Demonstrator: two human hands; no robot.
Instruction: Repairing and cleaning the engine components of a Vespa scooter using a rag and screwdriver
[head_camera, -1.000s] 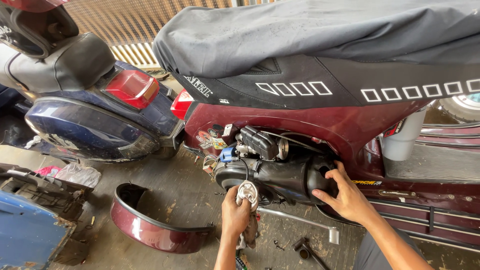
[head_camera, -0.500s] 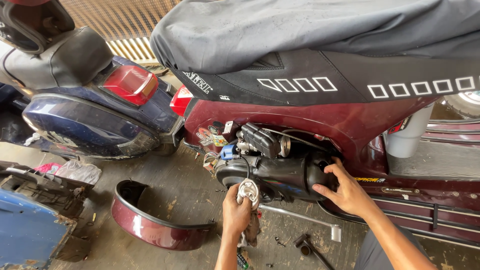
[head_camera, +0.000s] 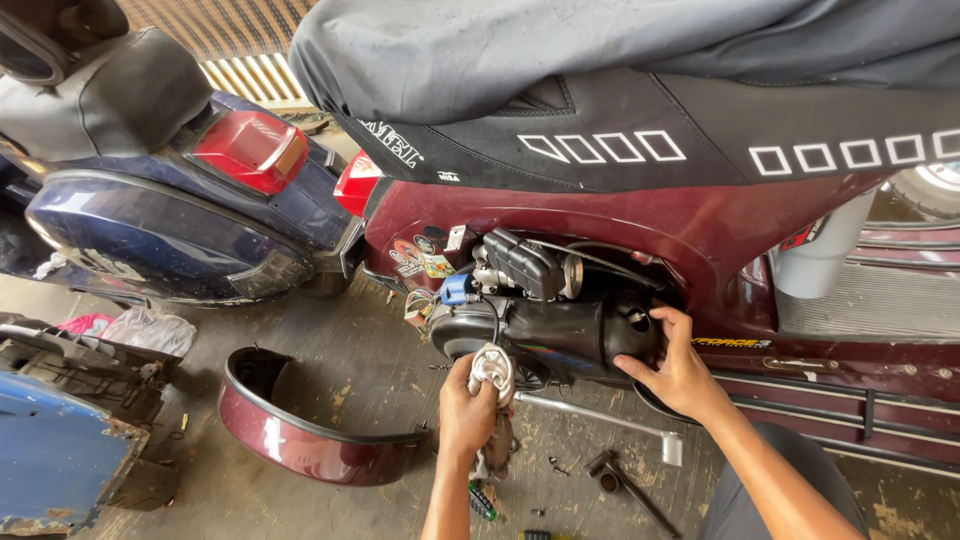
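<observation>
The left hand (head_camera: 466, 400) gripped a small metal part (head_camera: 492, 368) with a rag, pressing it against the black engine housing (head_camera: 560, 335) just above. The right hand (head_camera: 678, 365) lay open on the housing, apparently steadying it.

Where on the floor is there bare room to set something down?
Bare concrete floor lies between the removed maroon side panel and the maroon scooter. It is crowded below the left hand and right hand, where the kick lever and hammer lie.

Small shiny metal part (head_camera: 492, 368) against black engine housing (head_camera: 560, 335), low on scooter.
</observation>
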